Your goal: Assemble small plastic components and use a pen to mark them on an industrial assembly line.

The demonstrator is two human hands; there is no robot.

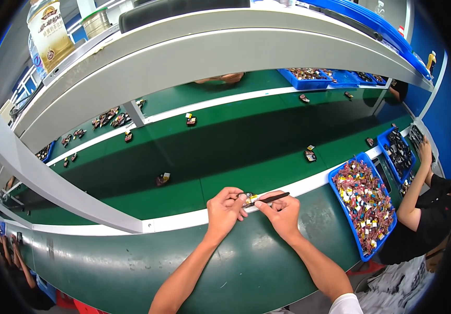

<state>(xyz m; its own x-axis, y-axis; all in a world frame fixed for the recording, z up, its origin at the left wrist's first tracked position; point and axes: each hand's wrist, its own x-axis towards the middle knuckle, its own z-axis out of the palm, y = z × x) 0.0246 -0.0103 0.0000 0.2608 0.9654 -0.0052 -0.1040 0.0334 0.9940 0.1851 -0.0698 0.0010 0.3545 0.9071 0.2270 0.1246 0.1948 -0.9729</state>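
Bordering white rail (309, 184): large blue bin (346, 215), right
Grey shelf (225, 52): above, beyond rail
Left hand (225, 209): pinching small part (249, 198)
Right hand (283, 214): pinching black tool (276, 197)

Green bench (131, 261) gives passage leftward; beyond the right hand (283, 215), a blue tray (366, 256) obstructs

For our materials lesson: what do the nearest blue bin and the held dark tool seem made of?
Blue bin: probably plastic, smooth; even colour, rounded corners.
Dark tool: plastic or coated metal, smooth-looking; its uniform black leaves it open.
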